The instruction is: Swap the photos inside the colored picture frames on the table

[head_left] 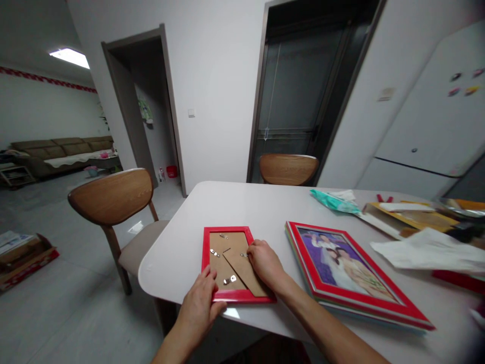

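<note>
Bracketing the frame's near left corner, the left hand (199,296) holds it, thumb at the near edge and fingers bent over the left rim (206,250). The frame (246,296) lies on the near left part of the table (170,268), backing (220,265) up, with metal clips (233,278). It looks light and stiff; the rim may be slick, the backing thin, any glass beneath fragile, so opposite sides seem the safest hold. The right hand (264,260) has its fingers curled at the right rim; I cannot tell what they pinch. Farther right lies a stack (304,257) topped by a photo (341,263). No brand or writing is readable.
</note>
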